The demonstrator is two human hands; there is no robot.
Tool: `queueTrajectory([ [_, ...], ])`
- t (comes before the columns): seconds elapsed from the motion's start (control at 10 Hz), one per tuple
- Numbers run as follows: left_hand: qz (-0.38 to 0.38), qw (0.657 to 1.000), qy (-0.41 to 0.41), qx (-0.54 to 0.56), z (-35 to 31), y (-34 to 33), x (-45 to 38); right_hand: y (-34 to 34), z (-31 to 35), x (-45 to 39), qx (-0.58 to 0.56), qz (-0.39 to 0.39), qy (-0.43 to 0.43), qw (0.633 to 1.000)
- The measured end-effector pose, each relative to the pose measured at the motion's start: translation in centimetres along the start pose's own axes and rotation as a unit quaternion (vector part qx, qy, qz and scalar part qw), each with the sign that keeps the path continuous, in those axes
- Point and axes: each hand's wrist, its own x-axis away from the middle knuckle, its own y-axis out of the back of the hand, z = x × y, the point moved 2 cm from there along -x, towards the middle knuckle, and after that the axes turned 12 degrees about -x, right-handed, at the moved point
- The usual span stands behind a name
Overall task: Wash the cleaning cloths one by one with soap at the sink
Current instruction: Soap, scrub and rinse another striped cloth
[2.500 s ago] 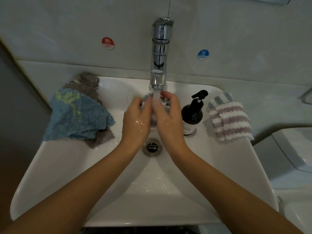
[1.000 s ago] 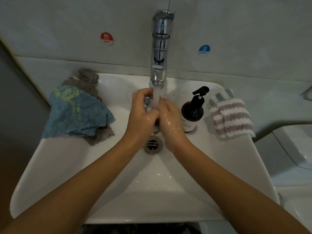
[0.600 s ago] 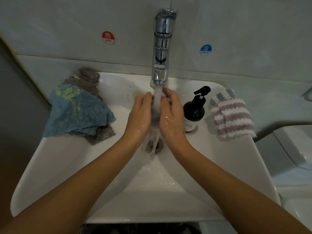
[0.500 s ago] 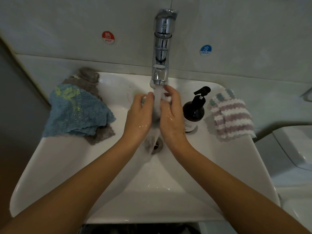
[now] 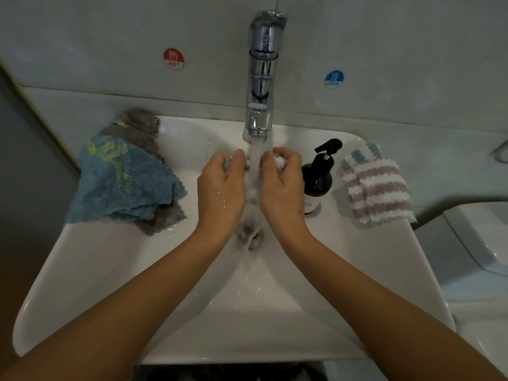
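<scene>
Left hand (image 5: 221, 185) and right hand (image 5: 283, 185) each grip an end of the cloth (image 5: 279, 160); the tap stream (image 5: 257, 158) falls between. Best to knead until water runs clear.

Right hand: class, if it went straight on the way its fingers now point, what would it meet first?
The right hand grips the wet cloth, fingers curled toward the water stream. It would likely meet the stream first, then the left hand; depth is unclear.

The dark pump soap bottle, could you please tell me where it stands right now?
In the head view the dark pump soap bottle stands on the white sink's right rim, between the right hand and the striped white-and-mauve cloth.
</scene>
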Motion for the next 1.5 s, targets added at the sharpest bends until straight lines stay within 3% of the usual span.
queueTrajectory([
  [0.2,0.013,1.0,0.008,-0.01,-0.2,0.1,-0.1,-0.2,0.3,0.3,0.001,0.003,0.055,0.998],
  [0.4,0.098,0.995,0.013,-0.02,-0.1,-0.5,0.5,-0.7,-0.7,0.4,-0.01,0.017,-0.004,1.0],
  [0.7,0.069,0.995,0.02,-0.065,-0.3,-0.6,1.1,-0.7,-1.1,0.5,-0.01,0.018,-0.038,0.999],
  [0.9,0.045,0.996,0.041,-0.062,-0.4,-0.9,1.2,-1.1,-2.2,0.1,0.084,0.035,-0.047,0.995],
  [1.0,0.042,0.996,0.045,-0.066,-0.4,-0.9,1.1,-0.6,-1.5,0.5,0.019,0.031,-0.062,0.997],
  [1.1,0.04,0.996,0.019,-0.074,-0.4,-1.0,1.2,-0.8,-1.6,0.9,0.069,0.029,-0.011,0.997],
  [1.3,0.002,0.998,-0.058,-0.001,-1.2,-0.4,1.6,-1.0,-0.9,1.2,-0.048,0.021,-0.066,0.996],
  [1.4,-0.01,0.997,-0.064,0.039,-1.5,-0.4,1.5,-1.0,-0.6,1.3,-0.091,0.017,-0.091,0.992],
  [1.5,0.008,0.997,-0.034,0.07,-1.4,-0.6,1.5,-0.9,-0.7,1.3,-0.061,0.017,-0.089,0.994],
])
